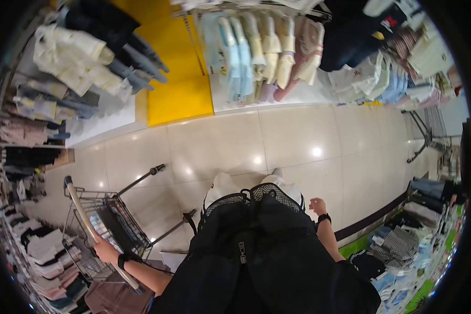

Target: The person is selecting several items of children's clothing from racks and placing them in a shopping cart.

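My left hand [106, 250] is wrapped round the pale handle bar [80, 206] of a shopping cart. The cart's dark wire basket [136, 230] stands to my left, with dark and light items inside that I cannot make out. At my right side my right hand [317, 206] hangs in the air beside my hip, its fingers loosely bent and apart, with nothing in it. Each wrist wears a black band. A black bag or garment with mesh pockets [293, 197] covers my front, a zipper pull [242, 252] at its middle.
Small hanging clothes [269, 49] line the far side beside a yellow panel [180, 97]. Folded clothes [395, 243] fill a shelf at right, and more garments [42, 243] are at far left. A wheeled metal frame [426, 137] stands at right on the tiled floor [298, 131].
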The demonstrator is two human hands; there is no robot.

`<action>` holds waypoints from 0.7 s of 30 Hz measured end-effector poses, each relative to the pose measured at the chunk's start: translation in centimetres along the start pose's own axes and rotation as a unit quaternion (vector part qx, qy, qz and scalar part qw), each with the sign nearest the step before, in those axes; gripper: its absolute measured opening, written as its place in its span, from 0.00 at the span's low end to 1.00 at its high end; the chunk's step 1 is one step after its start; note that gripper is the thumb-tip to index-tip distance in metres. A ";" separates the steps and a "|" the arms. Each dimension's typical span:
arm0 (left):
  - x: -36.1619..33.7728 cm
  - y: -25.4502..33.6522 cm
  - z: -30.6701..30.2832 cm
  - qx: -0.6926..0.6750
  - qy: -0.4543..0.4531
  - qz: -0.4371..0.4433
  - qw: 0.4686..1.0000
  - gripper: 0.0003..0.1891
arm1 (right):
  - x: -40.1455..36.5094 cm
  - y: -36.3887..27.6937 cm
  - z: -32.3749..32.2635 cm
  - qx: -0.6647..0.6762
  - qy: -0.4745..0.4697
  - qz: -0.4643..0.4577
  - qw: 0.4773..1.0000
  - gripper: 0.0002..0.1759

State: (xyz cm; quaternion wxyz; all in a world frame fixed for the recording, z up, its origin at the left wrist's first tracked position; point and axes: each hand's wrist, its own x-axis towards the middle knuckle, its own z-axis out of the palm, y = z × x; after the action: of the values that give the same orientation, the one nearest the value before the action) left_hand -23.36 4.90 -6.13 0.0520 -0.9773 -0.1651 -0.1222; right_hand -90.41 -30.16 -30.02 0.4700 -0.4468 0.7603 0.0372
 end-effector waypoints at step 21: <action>-24.4 2.7 -8.1 0.050 -0.034 0.087 0.994 0.41 | 4.8 19.9 -19.1 0.127 0.042 0.087 0.987 0.14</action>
State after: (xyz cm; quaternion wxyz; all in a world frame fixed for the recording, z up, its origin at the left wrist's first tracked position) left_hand -46.54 -6.36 -4.74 0.1057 -0.9877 -0.0870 -0.0760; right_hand -118.39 -30.51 -30.24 0.4858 -0.3166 0.8139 -0.0375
